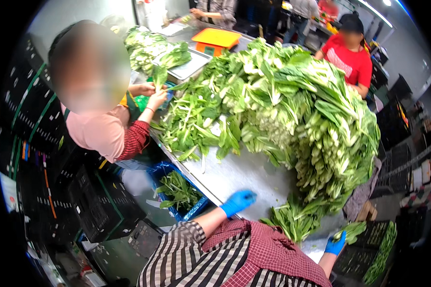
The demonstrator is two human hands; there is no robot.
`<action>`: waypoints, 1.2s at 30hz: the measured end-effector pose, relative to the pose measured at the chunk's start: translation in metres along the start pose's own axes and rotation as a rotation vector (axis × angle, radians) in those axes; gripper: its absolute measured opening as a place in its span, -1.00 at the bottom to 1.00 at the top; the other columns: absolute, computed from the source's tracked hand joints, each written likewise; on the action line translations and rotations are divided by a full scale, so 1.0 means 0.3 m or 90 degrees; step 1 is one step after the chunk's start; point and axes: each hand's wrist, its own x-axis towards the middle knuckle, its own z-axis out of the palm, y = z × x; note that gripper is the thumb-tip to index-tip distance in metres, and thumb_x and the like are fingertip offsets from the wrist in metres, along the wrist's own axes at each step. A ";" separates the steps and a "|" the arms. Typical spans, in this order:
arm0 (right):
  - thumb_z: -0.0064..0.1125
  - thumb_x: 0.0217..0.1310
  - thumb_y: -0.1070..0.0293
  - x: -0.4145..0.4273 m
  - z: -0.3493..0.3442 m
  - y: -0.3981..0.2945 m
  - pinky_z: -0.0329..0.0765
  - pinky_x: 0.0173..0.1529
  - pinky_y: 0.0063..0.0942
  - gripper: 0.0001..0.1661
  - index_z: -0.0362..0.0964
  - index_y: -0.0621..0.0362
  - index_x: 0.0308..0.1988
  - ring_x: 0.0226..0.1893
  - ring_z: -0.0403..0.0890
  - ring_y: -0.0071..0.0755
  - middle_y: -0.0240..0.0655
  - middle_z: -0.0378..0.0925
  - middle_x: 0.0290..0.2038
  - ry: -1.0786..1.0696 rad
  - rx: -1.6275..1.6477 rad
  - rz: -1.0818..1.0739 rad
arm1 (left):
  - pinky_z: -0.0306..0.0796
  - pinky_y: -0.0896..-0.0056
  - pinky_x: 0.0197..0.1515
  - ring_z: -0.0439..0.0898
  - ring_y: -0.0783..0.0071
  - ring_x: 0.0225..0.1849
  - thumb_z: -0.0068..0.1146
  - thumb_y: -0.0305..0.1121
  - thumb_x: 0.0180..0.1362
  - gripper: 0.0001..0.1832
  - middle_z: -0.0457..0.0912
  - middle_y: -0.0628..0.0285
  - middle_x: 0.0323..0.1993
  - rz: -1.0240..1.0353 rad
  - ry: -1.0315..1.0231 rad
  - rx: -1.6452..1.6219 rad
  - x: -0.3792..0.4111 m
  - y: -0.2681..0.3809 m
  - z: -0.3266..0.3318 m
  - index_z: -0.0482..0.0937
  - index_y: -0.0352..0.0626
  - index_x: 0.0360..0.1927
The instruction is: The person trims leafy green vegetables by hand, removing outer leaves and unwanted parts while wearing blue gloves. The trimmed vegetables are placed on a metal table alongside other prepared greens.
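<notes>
My left hand point(239, 202), in a blue glove, is over the bare metal tabletop point(233, 175) near its front left edge. Its fingers look bunched and blurred, with nothing visible in them. At the lower right, my right hand point(334, 244), gloved in blue too, grips a small bunch of leafy greens point(352, 232) beside the table. Between my hands, close to my apron, lies a loose heap of leafy greens point(294, 219). Beyond it rises a large, tall pile of stacked leafy greens point(309, 114).
Below the left table edge stands a blue-lined bin point(197, 208) holding leaves. Black crates point(355, 256) with greens are at lower right. A co-worker point(100, 132) at left holds a leafy stem point(160, 77). Farther back are an orange scale point(215, 40), a tray point(192, 64) and another person point(348, 57).
</notes>
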 end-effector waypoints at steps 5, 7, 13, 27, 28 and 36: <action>0.27 0.15 0.23 -0.178 0.309 -0.160 0.50 -0.24 -0.41 -0.60 0.45 -0.08 0.01 -0.18 0.54 -0.52 -0.46 0.55 -0.11 -0.059 -0.041 -0.144 | 0.44 0.52 -0.23 0.51 0.59 -0.36 0.07 -0.32 0.24 -0.70 0.58 0.33 -0.31 -0.044 0.239 -0.502 0.059 0.206 -0.223 0.51 -0.14 0.03; 0.25 0.18 0.27 -0.284 0.438 -0.199 0.50 -0.09 -0.36 -0.48 0.34 -0.04 0.13 -0.03 0.51 -0.42 -0.44 0.48 0.03 -0.074 -0.062 -0.191 | 0.44 0.56 -0.20 0.52 0.61 -0.31 0.11 -0.33 0.22 -0.66 0.59 0.32 -0.27 -0.026 0.206 -0.489 0.064 0.250 -0.242 0.48 -0.13 0.07; 0.25 0.09 0.32 -0.587 0.785 -0.069 0.46 -0.10 -0.43 -0.30 0.18 0.01 0.23 -0.09 0.48 -0.42 -0.39 0.39 0.03 -0.357 -0.258 -0.148 | 0.42 0.48 0.01 0.52 0.46 -0.06 0.20 -0.43 0.12 -0.36 0.49 0.17 0.04 -0.076 -0.152 -0.416 -0.005 0.366 -0.056 0.26 -0.13 0.29; 0.44 -0.22 0.25 -0.583 1.048 0.410 0.25 0.27 -0.21 0.20 -0.08 0.24 0.36 0.19 0.29 -0.01 -0.01 0.19 0.18 -0.561 -0.733 -0.336 | 0.30 0.35 0.23 0.41 0.37 0.19 0.23 -0.41 0.13 -0.35 0.44 0.21 0.19 -0.081 -0.026 -0.411 0.254 0.317 0.157 0.26 -0.22 0.29; 0.42 -0.16 0.22 -0.563 1.039 0.420 0.22 0.29 -0.16 0.16 -0.08 0.24 0.35 0.21 0.24 0.13 0.08 0.16 0.19 -0.549 -0.775 -0.333 | 0.30 0.36 0.23 0.41 0.37 0.18 0.22 -0.42 0.13 -0.36 0.45 0.20 0.18 -0.066 -0.009 -0.414 0.270 0.292 0.155 0.27 -0.22 0.28; 0.39 -0.17 0.29 -0.561 0.983 0.464 0.34 0.15 -0.19 -0.08 0.18 0.22 0.21 0.07 0.36 0.08 0.02 0.25 0.06 -0.528 -0.834 -0.336 | 0.34 0.35 0.19 0.47 0.35 0.13 0.22 -0.50 0.06 -0.40 0.50 0.14 0.11 -0.037 0.128 -0.322 0.301 0.142 0.162 0.33 -0.25 0.22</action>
